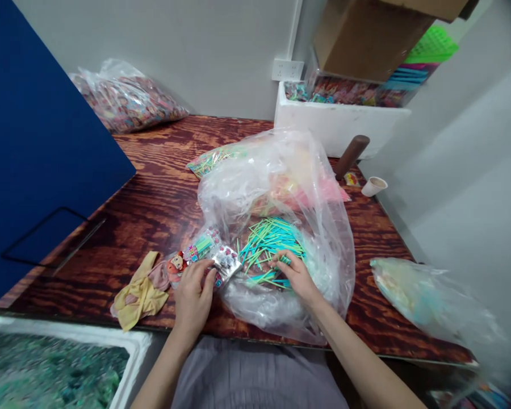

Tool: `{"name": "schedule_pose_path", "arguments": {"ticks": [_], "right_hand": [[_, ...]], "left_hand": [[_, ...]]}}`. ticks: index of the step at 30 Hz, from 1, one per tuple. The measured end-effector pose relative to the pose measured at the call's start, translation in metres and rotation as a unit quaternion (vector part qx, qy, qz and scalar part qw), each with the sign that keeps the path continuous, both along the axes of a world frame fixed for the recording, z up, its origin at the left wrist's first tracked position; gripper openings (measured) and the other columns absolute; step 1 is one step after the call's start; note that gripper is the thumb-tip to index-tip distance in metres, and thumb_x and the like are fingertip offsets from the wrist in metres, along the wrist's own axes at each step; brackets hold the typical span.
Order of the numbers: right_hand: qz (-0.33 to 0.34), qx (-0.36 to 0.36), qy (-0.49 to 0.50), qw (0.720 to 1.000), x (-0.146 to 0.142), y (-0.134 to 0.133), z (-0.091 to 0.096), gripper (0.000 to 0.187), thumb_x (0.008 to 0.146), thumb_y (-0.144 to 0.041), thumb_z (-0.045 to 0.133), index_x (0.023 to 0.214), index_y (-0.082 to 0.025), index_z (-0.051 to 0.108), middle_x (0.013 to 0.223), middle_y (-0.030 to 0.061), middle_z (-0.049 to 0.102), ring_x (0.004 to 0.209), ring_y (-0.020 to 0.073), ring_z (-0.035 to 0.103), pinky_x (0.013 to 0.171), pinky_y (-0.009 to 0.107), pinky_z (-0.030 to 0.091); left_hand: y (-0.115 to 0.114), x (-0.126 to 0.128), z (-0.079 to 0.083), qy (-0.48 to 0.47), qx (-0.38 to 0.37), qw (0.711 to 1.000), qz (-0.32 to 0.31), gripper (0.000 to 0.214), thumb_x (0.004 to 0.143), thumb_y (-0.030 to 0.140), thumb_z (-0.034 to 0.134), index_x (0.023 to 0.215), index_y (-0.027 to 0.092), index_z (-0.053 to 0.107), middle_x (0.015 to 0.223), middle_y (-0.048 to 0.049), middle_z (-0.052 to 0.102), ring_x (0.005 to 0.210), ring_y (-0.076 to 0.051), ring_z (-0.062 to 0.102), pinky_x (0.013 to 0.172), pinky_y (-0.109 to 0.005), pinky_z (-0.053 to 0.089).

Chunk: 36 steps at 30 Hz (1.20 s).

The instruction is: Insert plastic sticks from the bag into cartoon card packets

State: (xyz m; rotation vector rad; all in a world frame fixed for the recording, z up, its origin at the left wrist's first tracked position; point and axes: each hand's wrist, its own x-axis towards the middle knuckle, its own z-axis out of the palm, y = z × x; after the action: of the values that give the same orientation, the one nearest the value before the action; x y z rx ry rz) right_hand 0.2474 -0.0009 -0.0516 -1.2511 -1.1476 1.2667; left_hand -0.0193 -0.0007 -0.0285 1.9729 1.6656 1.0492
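My left hand (pixel 192 295) is at a small printed plastic packet (pixel 213 236), thumb and fingers closed on its edge, by its silvery open-looking part (pixel 227 262). Several short green and blue sticks show through the packet. In my right hand (pixel 297 276), curled fingers pinch a few short sticks (pixel 283 259). Just beyond that hand lies a loose heap of thin green and blue plastic sticks (pixel 266 238), inside a large clear plastic bag (pixel 247 182) spread across the table. Beside my left hand is a packet with a cartoon figure (pixel 177 262).
Yellow finger-like cloth pieces (pixel 142 292) lie at the left front. A white cup (pixel 373 186) and a brown cylinder (pixel 351 157) stand at the right, near a white foam box (pixel 340 122). A filled bag (pixel 130 99) sits at the back left; another foam box (pixel 142 341) is below.
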Motion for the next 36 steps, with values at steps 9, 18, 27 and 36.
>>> {"name": "schedule_pose_path", "arguments": {"ticks": [9, 18, 27, 36], "right_hand": [[0.008, 0.045, -0.056, 0.997, -0.005, -0.007, -0.008, 0.014, 0.093, -0.035, 0.055, 0.089, -0.023, 0.061, 0.091, 0.0036, 0.07, 0.089, 0.0214, 0.065, 0.088, 0.037, 0.048], [-0.012, -0.02, 0.019, 1.0, -0.001, -0.006, -0.028, 0.022, 0.086, -0.044, 0.066, 0.092, -0.023, 0.062, 0.092, 0.005, 0.074, 0.083, 0.0227, 0.068, 0.081, 0.037, 0.052], [-0.055, -0.011, 0.031, 0.998, -0.007, -0.003, -0.015, 0.021, 0.081, -0.042, 0.068, 0.086, -0.023, 0.062, 0.082, 0.0023, 0.073, 0.075, 0.0203, 0.066, 0.075, 0.033, 0.051], [-0.037, 0.039, -0.074, 0.996, -0.005, -0.005, -0.008, 0.017, 0.088, -0.038, 0.057, 0.086, -0.022, 0.064, 0.085, 0.0022, 0.068, 0.082, 0.02, 0.063, 0.08, 0.032, 0.048]], "left_hand": [[0.001, -0.039, -0.005, 0.04, 0.069, 0.994, 0.078, 0.027, 0.097, 0.032, 0.046, 0.111, 0.021, 0.066, 0.114, -0.008, 0.069, 0.111, -0.024, 0.061, 0.102, -0.041, 0.045], [-0.002, -0.124, -0.038, 0.34, -0.049, 0.916, 0.209, 0.038, 0.098, 0.035, 0.037, 0.112, 0.018, 0.067, 0.106, -0.0142, 0.066, 0.094, -0.03, 0.057, 0.075, -0.04, 0.041], [0.013, -0.132, -0.039, 0.263, -0.025, 0.936, 0.231, 0.04, 0.096, 0.04, 0.038, 0.073, 0.018, 0.064, 0.077, -0.0082, 0.062, 0.077, -0.023, 0.057, 0.067, -0.032, 0.039], [0.01, -0.133, -0.039, 0.156, 0.0, 0.955, 0.253, 0.035, 0.088, 0.05, 0.051, 0.072, 0.02, 0.062, 0.076, -0.0046, 0.062, 0.075, -0.022, 0.057, 0.064, -0.03, 0.039]]}}
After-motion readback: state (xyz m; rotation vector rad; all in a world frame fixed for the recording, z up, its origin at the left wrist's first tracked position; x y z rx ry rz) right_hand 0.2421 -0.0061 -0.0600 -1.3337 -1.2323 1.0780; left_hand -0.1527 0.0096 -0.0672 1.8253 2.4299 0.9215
